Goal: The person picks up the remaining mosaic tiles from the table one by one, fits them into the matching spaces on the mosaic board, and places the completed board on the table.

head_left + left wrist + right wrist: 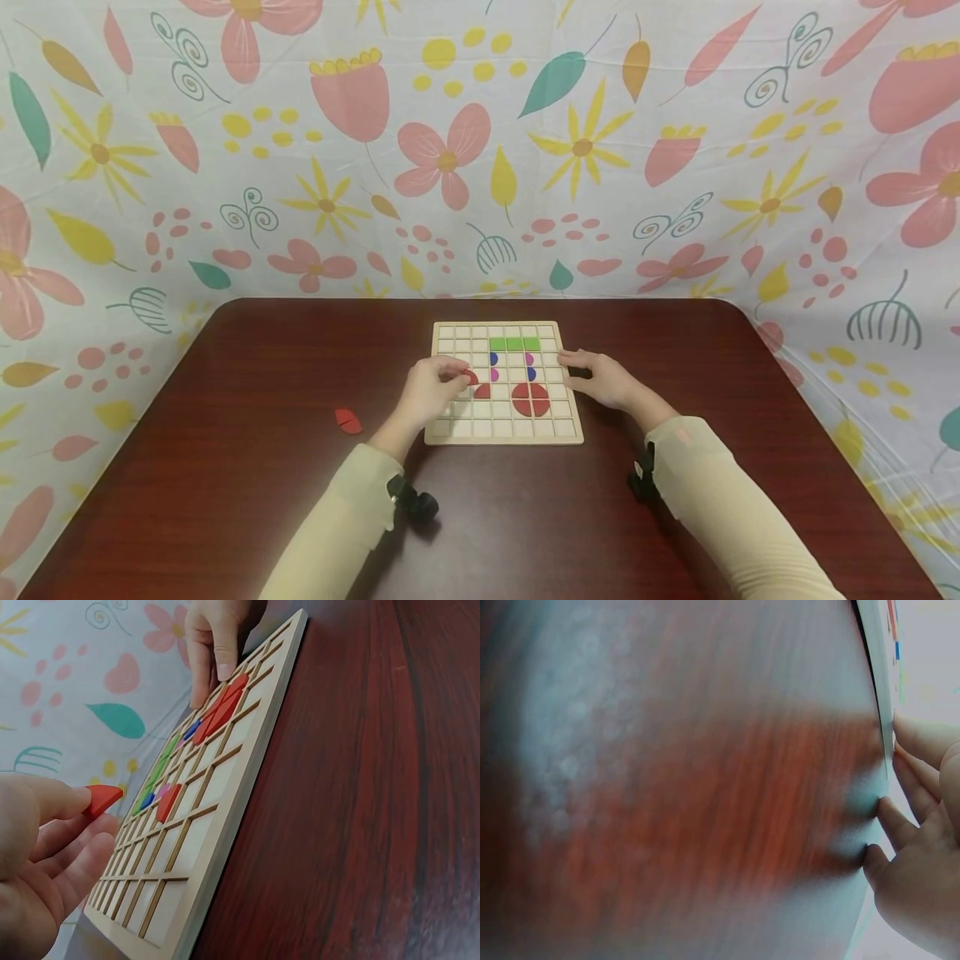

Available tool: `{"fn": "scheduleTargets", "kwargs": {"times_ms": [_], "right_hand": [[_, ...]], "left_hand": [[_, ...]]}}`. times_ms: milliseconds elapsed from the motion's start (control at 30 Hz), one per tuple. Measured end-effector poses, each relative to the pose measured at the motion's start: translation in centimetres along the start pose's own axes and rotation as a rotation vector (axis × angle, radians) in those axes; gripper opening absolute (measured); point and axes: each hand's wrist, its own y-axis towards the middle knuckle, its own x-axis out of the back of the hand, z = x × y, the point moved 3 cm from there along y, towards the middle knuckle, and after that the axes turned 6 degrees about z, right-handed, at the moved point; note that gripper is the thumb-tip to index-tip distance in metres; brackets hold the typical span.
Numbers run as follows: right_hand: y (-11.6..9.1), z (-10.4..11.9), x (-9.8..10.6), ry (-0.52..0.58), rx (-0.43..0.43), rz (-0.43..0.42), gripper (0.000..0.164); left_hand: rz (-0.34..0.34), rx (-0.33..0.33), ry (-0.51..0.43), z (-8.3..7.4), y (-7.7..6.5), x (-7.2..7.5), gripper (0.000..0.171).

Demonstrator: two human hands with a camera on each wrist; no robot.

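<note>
A wooden grid board [502,441] lies on the table. Over its left side, my left hand [431,387] pinches a red quarter-circle piece [103,799] between thumb and finger, raised above the cells in the left wrist view. Close by, another red quarter piece [482,390] sits in the grid. My right hand [603,379] rests at the board's right edge, fingers extended and holding no piece. Several red quarters form a full circle [530,400] at the lower right of the grid. Green squares [514,343] line up near the top, with blue half-circles [493,359] and pink half-circles [529,359] below.
Two red pieces [348,421] lie together on the dark wooden table [262,500], left of the board and beside my left forearm. A floral cloth [450,250] hangs behind the table's far edge. Each wrist wears a small black camera [420,504].
</note>
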Motion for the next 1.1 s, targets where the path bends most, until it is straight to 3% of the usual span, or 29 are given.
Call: {"fn": "scheduleTargets", "kwargs": {"times_ms": [200,433,867,1100], "right_hand": [[-0.1,0.0,-0.1,0.0,-0.001,-0.002,0.05],[0.0,0.1,0.0,0.002,-0.015,0.001,0.052],[-0.2,0.1,0.1,0.006,-0.021,-0.003,0.051],[-0.1,0.2,0.1,0.014,-0.024,0.001,0.052]], "left_hand": [[0.016,0.042,0.016,-0.1,0.2,-0.6,0.02],[0.024,0.01,0.011,-0.3,0.2,-1.0,0.023],[0.064,0.053,0.042,-0.6,0.4,-1.8,0.021],[0.061,0.043,0.053,-0.8,0.5,-2.0,0.02]]}}
